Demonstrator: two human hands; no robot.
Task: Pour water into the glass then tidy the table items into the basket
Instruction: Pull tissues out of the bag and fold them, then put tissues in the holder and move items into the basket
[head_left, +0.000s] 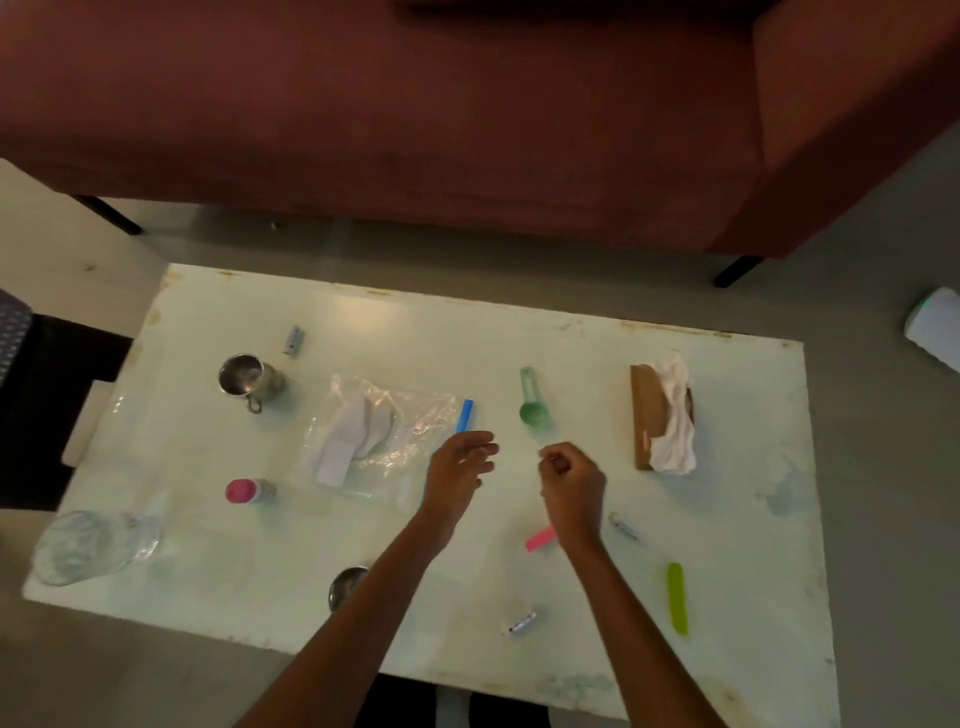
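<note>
I am making out no readable text anywhere. The small white tube (521, 622) at six o'clock on the table (737, 519) is showing dark print, but it is blurring past reading. The white card (335, 460) in the clear bag (415, 415) is showing no print that I can make out.

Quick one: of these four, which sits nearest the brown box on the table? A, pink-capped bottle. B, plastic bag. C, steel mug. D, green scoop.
D: the green scoop lies next over from the brown box, while the mug, bottle and bag all sit farther left.
</note>
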